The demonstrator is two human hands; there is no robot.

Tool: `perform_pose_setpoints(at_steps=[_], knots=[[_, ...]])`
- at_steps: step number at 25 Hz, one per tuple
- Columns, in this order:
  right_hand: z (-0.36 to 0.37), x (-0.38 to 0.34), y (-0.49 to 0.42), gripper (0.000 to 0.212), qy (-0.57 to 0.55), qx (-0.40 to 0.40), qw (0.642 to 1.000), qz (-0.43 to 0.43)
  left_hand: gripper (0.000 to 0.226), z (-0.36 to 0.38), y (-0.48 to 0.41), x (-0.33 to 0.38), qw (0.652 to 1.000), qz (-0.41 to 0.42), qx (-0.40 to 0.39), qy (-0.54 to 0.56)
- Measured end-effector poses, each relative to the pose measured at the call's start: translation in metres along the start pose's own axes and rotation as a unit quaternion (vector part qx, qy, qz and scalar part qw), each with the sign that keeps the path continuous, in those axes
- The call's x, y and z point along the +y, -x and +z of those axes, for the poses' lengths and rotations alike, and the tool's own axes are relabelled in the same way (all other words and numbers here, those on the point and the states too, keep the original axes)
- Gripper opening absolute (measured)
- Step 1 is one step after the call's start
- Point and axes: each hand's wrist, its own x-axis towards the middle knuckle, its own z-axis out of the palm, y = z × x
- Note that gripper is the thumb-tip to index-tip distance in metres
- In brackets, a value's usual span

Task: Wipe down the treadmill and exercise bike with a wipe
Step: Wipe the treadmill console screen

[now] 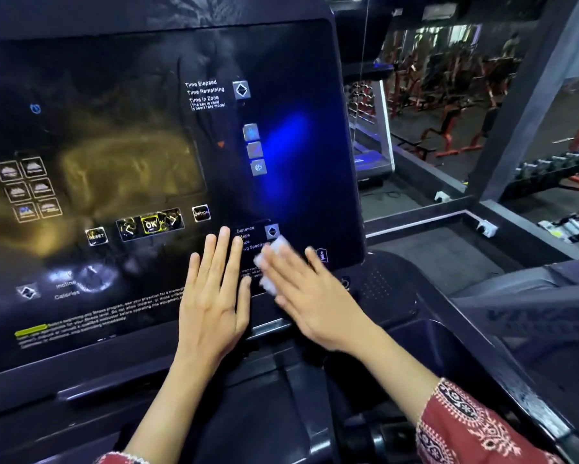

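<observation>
A red patterned sleeve (475, 426) led up to the right hand (311, 296), whose straight, spread fingers pressed the white wipe (278, 245) flat against the treadmill console (147, 95) near its lower right corner. Just beside it, the left hand (214, 296) lay flat near the console's bottom edge, fingers straight, holding nothing.

Treadmill console (298, 78) — "Time Elapsed", "OK", "OPTION", "Distance", "Calories".

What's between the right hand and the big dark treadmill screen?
A white wipe. The right hand presses it flat with straight fingers against the treadmill screen, near its lower right corner. The head view shows this.
</observation>
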Motion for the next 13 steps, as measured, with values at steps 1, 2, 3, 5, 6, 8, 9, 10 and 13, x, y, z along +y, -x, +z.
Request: perform_pose_setpoints(at_steps=[1, 2, 3, 5, 6, 8, 9, 10, 13], knots=[[0.000, 0.007, 0.015, 0.050, 0.015, -0.029, 0.998, -0.054, 0.053, 0.000, 0.002, 0.000, 1.000, -0.003, 0.001, 0.001], [-0.004, 0.020, 0.031, 0.049, 0.022, -0.045, 0.996, -0.071, 0.052, 0.000, 0.003, 0.000, 1.000, -0.005, 0.003, 0.003], [-0.008, 0.035, 0.044, 0.050, 0.027, -0.045, 0.997, -0.062, 0.052, 0.000, 0.004, 0.000, 1.000, -0.008, 0.006, 0.003], [-0.019, 0.066, 0.066, 0.057, 0.027, -0.045, 0.999, -0.014, 0.052, 0.000, 0.004, 0.001, 1.000, -0.012, 0.011, 0.005], [-0.026, 0.077, 0.072, 0.062, 0.024, -0.052, 0.998, 0.003, 0.052, 0.000, 0.004, 0.002, 1.000, -0.013, 0.011, 0.008], [-0.029, 0.074, 0.065, 0.069, 0.017, -0.060, 0.998, -0.011, 0.052, 0.001, 0.004, 0.002, 1.000, -0.011, 0.014, 0.011], [-0.024, 0.062, 0.053, 0.069, 0.010, -0.057, 0.998, -0.037, 0.052, 0.001, 0.004, 0.001, 1.000, -0.011, 0.015, 0.011], [-0.018, 0.046, 0.040, 0.068, 0.002, -0.056, 0.996, -0.073, 0.052, 0.002, 0.004, 0.001, 1.000, -0.011, 0.015, 0.011], [-0.008, 0.017, 0.017, 0.068, -0.018, -0.089, 0.985, -0.149, 0.052, 0.001, 0.006, 0.000, 1.000, -0.007, 0.014, 0.018]])
